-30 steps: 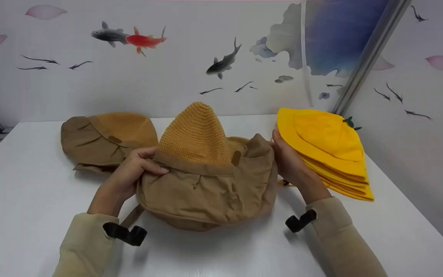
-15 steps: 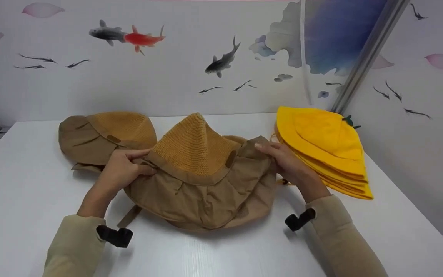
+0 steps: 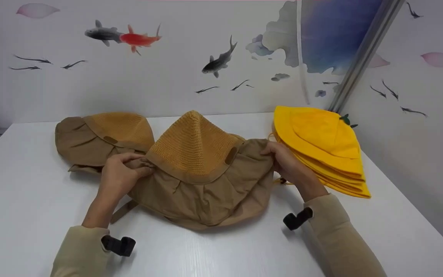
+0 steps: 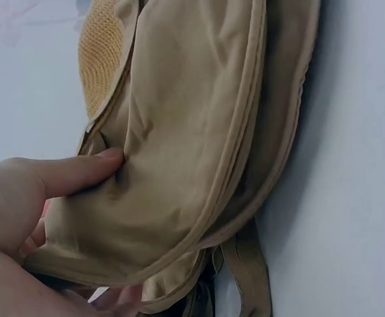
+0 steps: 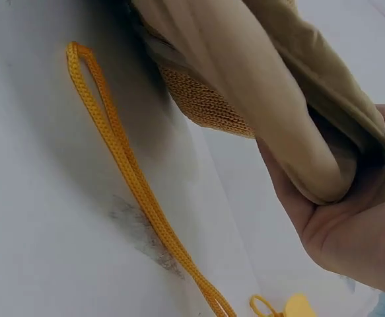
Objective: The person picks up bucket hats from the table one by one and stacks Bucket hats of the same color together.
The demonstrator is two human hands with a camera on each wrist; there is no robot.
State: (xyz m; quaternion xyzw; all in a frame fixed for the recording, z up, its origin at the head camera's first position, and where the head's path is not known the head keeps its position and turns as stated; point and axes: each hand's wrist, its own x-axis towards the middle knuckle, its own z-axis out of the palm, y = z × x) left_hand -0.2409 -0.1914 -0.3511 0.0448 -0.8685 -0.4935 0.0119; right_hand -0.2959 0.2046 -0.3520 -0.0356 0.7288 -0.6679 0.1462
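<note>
A brown sun hat (image 3: 202,192) with a woven tan crown and a wide pleated cloth brim stands in the middle of the table. My left hand (image 3: 119,175) pinches the brim's left side, thumb on the outer face in the left wrist view. On the opposite side my right hand (image 3: 288,163) grips the brim's edge; its palm lies around the folded cloth in the right wrist view. A strap (image 3: 124,211) hangs out beneath the hat at the left. Another layer of brown cloth shows under the front brim.
A similar brown hat (image 3: 79,142) lies behind my left hand. Right of the held hat is a stack of yellow hats (image 3: 321,142), and a looped orange cord (image 5: 136,178) trails on the white table (image 3: 214,254). Printed wall panels border the back and right.
The brim has been spread wider and its front turned more toward me. My left hand has shifted left, and my right thumb has come over the brim's front. The other hats stay put.
</note>
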